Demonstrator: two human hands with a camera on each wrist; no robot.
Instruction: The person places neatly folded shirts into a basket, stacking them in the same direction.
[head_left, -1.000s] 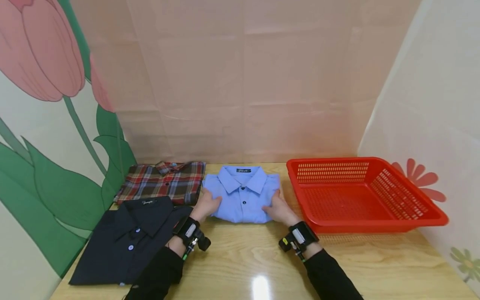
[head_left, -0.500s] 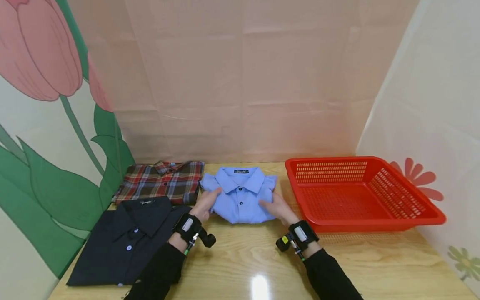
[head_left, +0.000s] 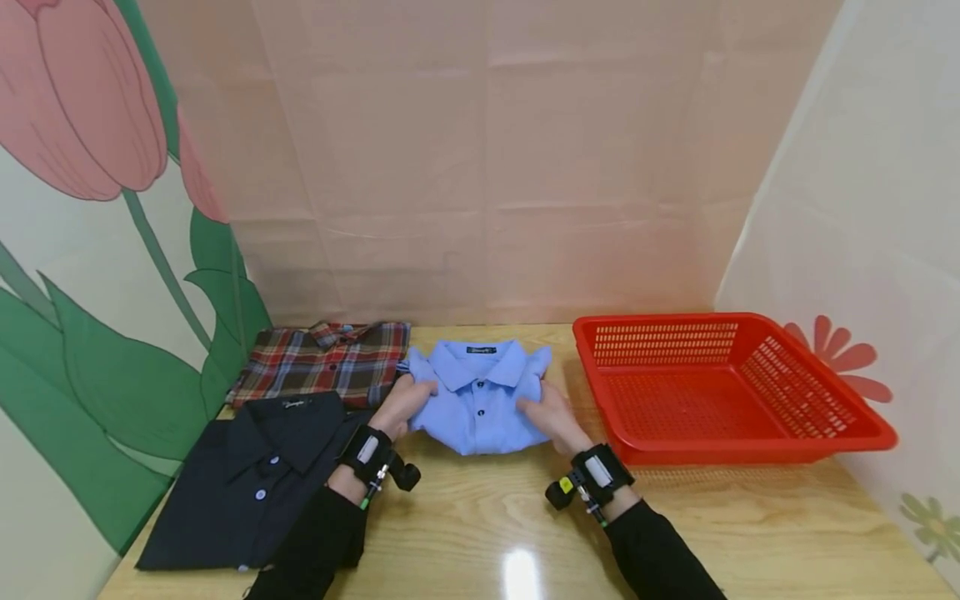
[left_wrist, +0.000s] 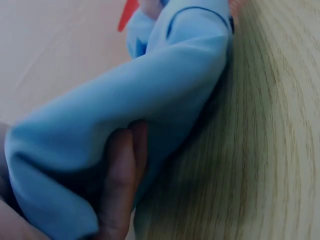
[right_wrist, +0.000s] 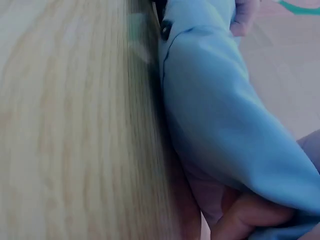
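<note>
A folded light blue shirt point(head_left: 480, 408) with a collar and dark buttons is held from both sides at the middle of the table. My left hand point(head_left: 402, 405) grips its left side, thumb on top. In the left wrist view, fingers point(left_wrist: 120, 175) of this hand tuck under the bunched blue cloth point(left_wrist: 145, 90). On the opposite side my right hand point(head_left: 553, 415) grips the shirt's right edge, thumb over the front. The right wrist view has fingers point(right_wrist: 250, 215) curled beneath the cloth point(right_wrist: 215, 105), whose lower side hangs close over the wood.
A red plastic basket point(head_left: 626, 454) stands to the right on the wooden table point(head_left: 465, 533). At left lie a folded plaid shirt point(head_left: 337, 367) and, in front of it, a folded dark navy shirt point(head_left: 247, 500) partly under the left forearm. Walls border the table's back and sides.
The blue shirt has shifted slightly toward me, its sides now gathered in and its lower edge bulging. Both hands have tightened their hold on it and moved with it.
</note>
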